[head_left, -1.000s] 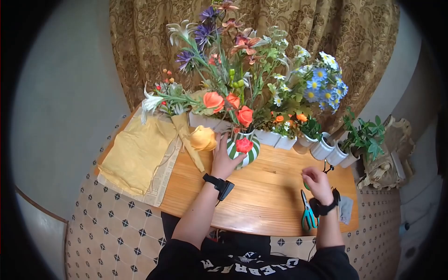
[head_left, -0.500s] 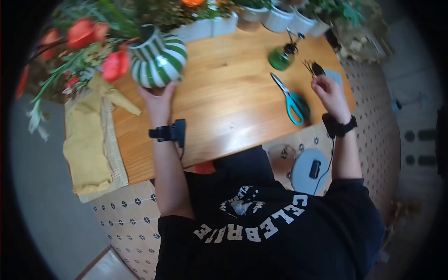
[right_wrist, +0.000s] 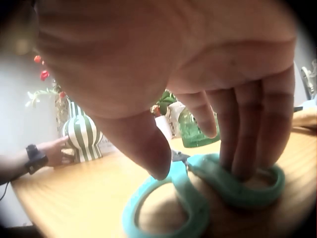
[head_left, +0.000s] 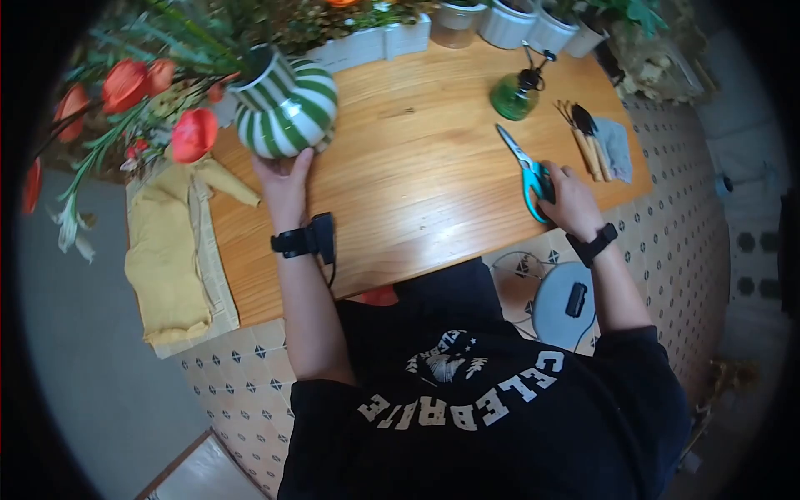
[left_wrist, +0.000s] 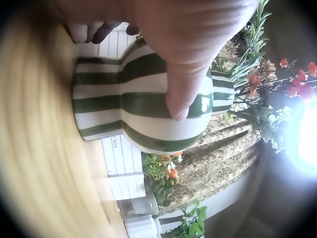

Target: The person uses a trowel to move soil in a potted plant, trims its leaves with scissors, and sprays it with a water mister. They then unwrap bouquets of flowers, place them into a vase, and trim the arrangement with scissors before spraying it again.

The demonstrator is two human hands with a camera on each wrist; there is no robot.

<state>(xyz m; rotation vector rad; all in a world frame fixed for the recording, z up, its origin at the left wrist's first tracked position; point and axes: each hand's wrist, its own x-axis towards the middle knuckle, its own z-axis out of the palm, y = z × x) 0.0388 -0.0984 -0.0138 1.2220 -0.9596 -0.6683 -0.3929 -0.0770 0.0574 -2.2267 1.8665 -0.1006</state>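
Note:
A green-and-white striped vase of flowers stands at the table's left. My left hand holds its near side low down. In the left wrist view the thumb presses on the bulging body, while the fingers reach round the far side, partly hidden. On the right, my right hand is over the scissors, which lie on the table with teal handles and blades pointing away. The right wrist view shows the thumb at one handle loop and the extended fingers coming down at the other loop.
A green spray bottle stands beyond the scissors. Small garden tools and a grey cloth lie at the right edge. Yellow cloth covers the left end. White planters and pots line the back.
The head view has tilted down and swung. My right hand has moved from beside the garden tools back to the scissors' handles. My left hand has shifted lower on the vase.

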